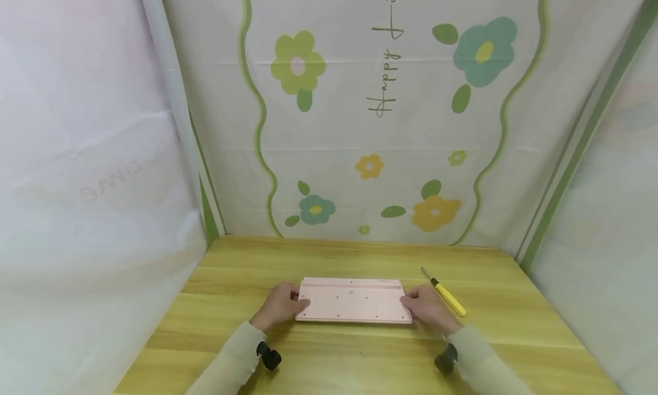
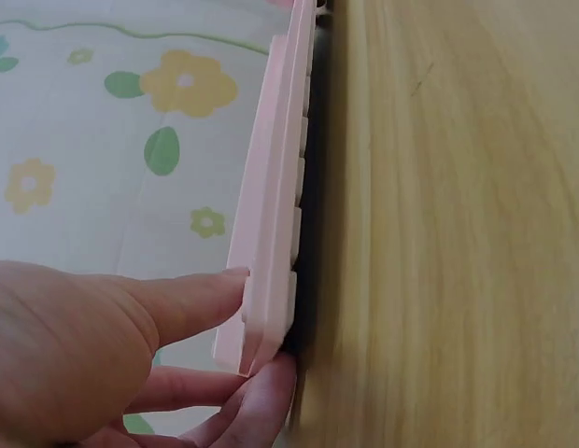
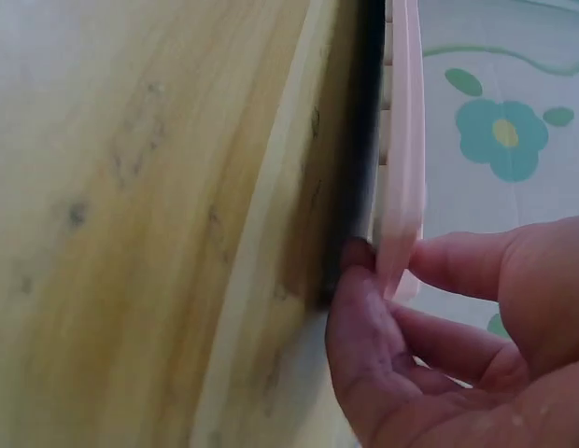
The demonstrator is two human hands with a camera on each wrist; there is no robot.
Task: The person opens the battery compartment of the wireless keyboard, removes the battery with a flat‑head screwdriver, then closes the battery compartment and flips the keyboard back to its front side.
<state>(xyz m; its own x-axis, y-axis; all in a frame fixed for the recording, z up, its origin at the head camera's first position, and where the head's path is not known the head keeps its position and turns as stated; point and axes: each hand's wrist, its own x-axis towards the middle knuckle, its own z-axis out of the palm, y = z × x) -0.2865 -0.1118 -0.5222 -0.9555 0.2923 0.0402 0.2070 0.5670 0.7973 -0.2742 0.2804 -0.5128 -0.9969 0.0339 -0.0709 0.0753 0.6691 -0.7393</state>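
A pink keyboard (image 1: 354, 305) is held face down, its underside with several small screw holes facing up in the head view. Light keycaps (image 2: 296, 224) along its edge point toward the table in the left wrist view. My left hand (image 1: 280, 306) pinches its left end, thumb on the underside and fingers beneath. At the opposite end my right hand (image 1: 429, 308) grips the same way, with the thumb (image 3: 458, 263) pressed on the pink case in the right wrist view. Dark shadow lies between the keys and the tabletop.
A screwdriver (image 1: 448, 297) with a yellow and black handle lies on the wooden table (image 1: 354, 361), just beyond the right hand. Behind the table hangs a white cloth (image 1: 334, 127) with printed flowers. Pale cloth walls (image 1: 103, 212) stand at both sides.
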